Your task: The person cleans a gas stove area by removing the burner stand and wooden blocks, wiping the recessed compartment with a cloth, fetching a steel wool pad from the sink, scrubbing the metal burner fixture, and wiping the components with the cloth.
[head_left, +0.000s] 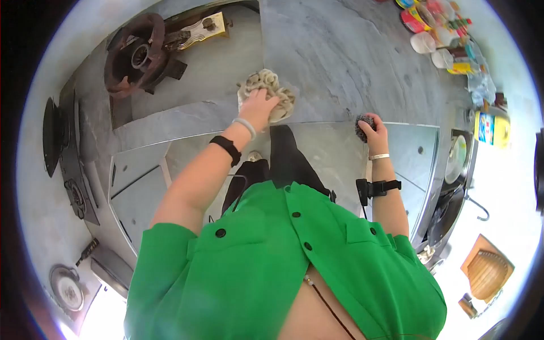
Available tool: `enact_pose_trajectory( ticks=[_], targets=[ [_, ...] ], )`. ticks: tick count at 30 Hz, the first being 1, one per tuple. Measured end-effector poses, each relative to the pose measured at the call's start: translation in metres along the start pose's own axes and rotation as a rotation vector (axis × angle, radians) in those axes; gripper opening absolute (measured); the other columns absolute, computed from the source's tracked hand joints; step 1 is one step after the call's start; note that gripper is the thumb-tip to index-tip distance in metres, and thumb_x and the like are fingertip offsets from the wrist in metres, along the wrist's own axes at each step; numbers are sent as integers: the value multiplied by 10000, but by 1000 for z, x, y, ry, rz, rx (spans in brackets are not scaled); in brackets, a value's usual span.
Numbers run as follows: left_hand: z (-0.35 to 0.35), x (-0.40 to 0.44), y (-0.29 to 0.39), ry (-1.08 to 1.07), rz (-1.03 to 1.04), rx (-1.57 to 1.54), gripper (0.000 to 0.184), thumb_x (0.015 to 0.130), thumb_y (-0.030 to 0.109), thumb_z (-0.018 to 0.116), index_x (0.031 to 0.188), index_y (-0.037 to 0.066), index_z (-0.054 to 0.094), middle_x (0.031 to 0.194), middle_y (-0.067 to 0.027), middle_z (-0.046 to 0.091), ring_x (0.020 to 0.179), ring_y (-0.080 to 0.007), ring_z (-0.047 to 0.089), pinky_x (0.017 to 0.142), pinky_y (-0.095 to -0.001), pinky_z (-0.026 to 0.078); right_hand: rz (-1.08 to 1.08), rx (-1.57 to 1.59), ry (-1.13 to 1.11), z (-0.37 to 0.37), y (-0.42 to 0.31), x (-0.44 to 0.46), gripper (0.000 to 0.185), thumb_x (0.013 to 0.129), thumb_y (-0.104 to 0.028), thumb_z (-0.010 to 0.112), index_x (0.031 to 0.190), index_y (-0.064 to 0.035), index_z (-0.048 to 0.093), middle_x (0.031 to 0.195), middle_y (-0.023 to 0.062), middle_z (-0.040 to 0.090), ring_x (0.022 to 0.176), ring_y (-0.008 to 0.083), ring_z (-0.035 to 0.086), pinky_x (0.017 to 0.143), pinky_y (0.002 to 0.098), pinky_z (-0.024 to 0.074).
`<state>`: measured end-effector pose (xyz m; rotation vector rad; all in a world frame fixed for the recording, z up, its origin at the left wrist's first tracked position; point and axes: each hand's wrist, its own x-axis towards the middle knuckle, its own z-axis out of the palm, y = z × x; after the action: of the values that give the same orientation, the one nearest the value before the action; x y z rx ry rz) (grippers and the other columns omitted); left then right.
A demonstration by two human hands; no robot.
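My left hand [259, 109] presses on a crumpled beige cloth [283, 102] at the front edge of the grey marbled countertop [334, 62]. Its fingers are curled into the folds, and the fingertips are partly sunk in the fabric. Farther right, my right hand [378, 136] is closed around a dark grey steel wool scrubber [362, 129], held by the counter's front edge. Whether the scrubber touches the counter I cannot tell.
A rusty burner ring [116, 62] and a brass-coloured stove panel [201, 31] sit in a recess at the back left. Several bottles and jars, including a red-labelled jar [416, 20], stand at the back right. A yellow container [492, 129] is at the right, near a pan [455, 158].
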<state>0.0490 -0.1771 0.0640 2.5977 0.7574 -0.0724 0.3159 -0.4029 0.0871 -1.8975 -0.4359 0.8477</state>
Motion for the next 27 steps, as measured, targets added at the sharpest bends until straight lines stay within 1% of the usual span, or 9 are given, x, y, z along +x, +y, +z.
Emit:
enact_pose_trajectory(
  ticks=[4,7,10,14,16,19,21,24,27],
  targets=[
    [7,-45,-16,10,87,49,437,690,62,656,1104,171,568,1078,-108,510,1079,-317,483,853,-412,468,18,140,69,-6,25,-62,247,767,-110,682,985,-14,615,870,18,597,788,108,544,717,247,450],
    [9,-86,-20,-128,144,99,436,675,86,678,1091,154,567,1028,-117,568,1033,-329,530,839,-404,476,151,324,120,-37,76,-120,293,777,-99,664,1045,-3,595,913,40,602,825,122,559,731,251,456],
    [-15,-117,-29,-268,159,-96,482,666,115,690,1129,144,557,1027,-156,617,990,-363,576,849,-396,482,275,473,330,-74,131,-189,267,801,-104,626,1043,3,594,904,43,613,820,145,585,712,276,476],
    [-70,-83,-27,253,-121,-290,673,646,243,773,1228,57,490,1153,-197,603,1025,-358,605,885,-384,475,423,563,523,-118,195,-284,235,808,-195,626,987,-43,610,822,37,606,700,164,591,584,300,479],
    [-77,-27,-30,381,-59,-652,815,645,394,789,1288,47,426,1143,-172,614,1032,-336,605,915,-380,452,627,433,567,-137,229,-325,260,793,-248,640,982,-73,609,779,30,599,639,163,579,516,306,457],
    [-70,42,-8,296,-103,-453,881,682,502,739,1349,71,358,1188,-174,587,1121,-319,554,968,-397,405,825,349,620,-149,281,-367,282,774,-313,651,981,-127,608,720,11,592,569,156,560,438,316,414],
    [-5,95,-37,157,-41,-321,881,689,541,711,1363,96,359,1270,-173,530,1224,-294,469,1023,-422,348,866,437,648,-162,327,-386,407,750,-261,687,1094,-59,606,852,47,641,683,173,615,539,341,480],
    [45,87,43,341,-208,171,845,695,513,712,1360,113,376,1347,-154,466,1262,-293,422,1040,-430,336,839,452,706,-170,322,-395,430,749,-263,681,1114,-53,592,793,27,628,650,150,597,517,309,462],
    [84,94,75,417,-37,-67,781,732,361,729,1355,51,375,1354,-225,417,1266,-371,391,1049,-387,337,842,435,648,-184,326,-402,359,744,-281,674,1037,-83,607,743,6,603,598,139,572,471,297,441]
  ],
)
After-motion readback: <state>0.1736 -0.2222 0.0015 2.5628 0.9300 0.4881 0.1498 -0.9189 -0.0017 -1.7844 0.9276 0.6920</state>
